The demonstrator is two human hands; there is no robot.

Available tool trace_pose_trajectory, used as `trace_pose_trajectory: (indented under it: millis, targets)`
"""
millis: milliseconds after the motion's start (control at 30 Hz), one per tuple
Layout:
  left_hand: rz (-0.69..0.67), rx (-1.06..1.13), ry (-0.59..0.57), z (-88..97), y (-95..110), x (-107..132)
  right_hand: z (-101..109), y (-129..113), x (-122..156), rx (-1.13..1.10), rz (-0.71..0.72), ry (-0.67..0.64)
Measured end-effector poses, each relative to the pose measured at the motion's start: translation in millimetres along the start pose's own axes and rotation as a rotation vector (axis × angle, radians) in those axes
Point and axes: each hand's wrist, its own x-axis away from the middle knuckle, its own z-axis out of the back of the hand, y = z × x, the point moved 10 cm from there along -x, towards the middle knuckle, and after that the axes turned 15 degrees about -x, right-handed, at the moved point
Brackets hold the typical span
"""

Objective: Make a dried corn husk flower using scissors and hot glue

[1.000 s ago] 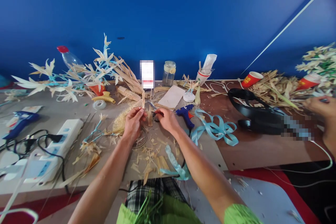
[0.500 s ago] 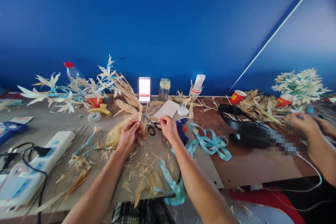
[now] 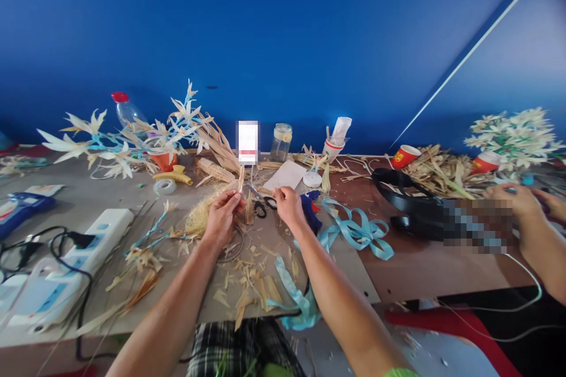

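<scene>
My left hand (image 3: 224, 212) is closed in a pinch on a narrow piece of dried corn husk (image 3: 241, 178) that points upward. A short way to its right, my right hand (image 3: 288, 207) is closed too, thumb against the fingers. Whatever it may grip is too small or hidden to make out. Between the hands, black-handled scissors (image 3: 260, 208) lie on the table with their blades pointing away. A pale fibrous bundle (image 3: 198, 215) rests beside my left hand. Just right of my right hand lies a blue glue gun (image 3: 311, 212), partly covered.
Light-blue ribbon (image 3: 354, 230) is looped at right, near a black headset (image 3: 411, 206). Husk flowers (image 3: 119, 141) and a power strip (image 3: 95, 247) occupy the left. Behind stand a glass jar (image 3: 281, 142) and a lit phone (image 3: 247, 141). A co-worker's hands (image 3: 517, 203) are far right.
The camera view has tilted slightly, so the table's things appear shifted up and to the right. Both hands keep their closed grips and nearly the same places over the table.
</scene>
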Motion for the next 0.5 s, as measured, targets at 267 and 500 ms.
trace_pose_trajectory:
  millis: [267,500]
  targets:
    - [-0.002,0.02,-0.002,-1.3,1.8,0.0,-4.5,-14.1,3.5,-0.006,0.072,-0.047]
    - [-0.011,0.003,0.008,-0.6,3.6,0.0,-19.8,-12.2,7.3,-0.049,0.046,-0.135]
